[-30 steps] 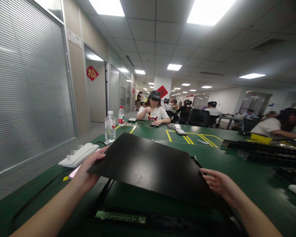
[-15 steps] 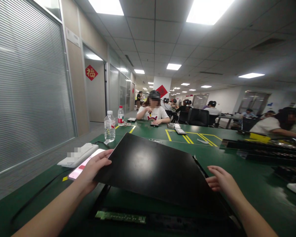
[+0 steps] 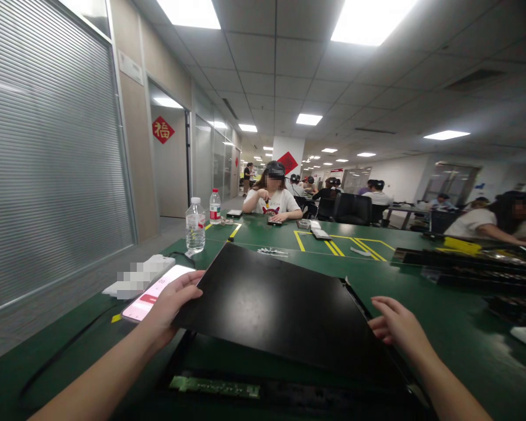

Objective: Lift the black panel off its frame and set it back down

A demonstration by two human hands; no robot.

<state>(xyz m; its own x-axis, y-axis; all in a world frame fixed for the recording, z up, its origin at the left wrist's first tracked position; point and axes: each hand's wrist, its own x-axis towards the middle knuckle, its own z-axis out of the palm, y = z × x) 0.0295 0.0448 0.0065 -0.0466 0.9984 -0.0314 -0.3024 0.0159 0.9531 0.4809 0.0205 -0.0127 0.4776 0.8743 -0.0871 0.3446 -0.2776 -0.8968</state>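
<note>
A flat black panel (image 3: 267, 310), glossy with a light patch on it, lies tilted over a dark frame (image 3: 175, 351). Its left side is raised and its right side sits low, close to the frame. My left hand (image 3: 173, 307) grips the panel's left edge, thumb on top and fingers beneath. Beside the right edge, my right hand (image 3: 394, 324) is open, its fingers stretched toward the rim; whether the fingertips touch it I cannot tell. Below the panel's near edge shows a green circuit board strip (image 3: 214, 386) on the frame.
A lit phone (image 3: 158, 292) and a white packet (image 3: 140, 275) lie left on the green table (image 3: 48, 356). Two bottles, the nearer a clear bottle (image 3: 195, 228), stand behind them. Across sits a co-worker (image 3: 274, 196). Dark strips (image 3: 456, 269) are stacked at right.
The panel's far edge has come down slightly, exposing small pale pieces on the table behind it. My left hand still holds its edge; the right hand has barely shifted.
</note>
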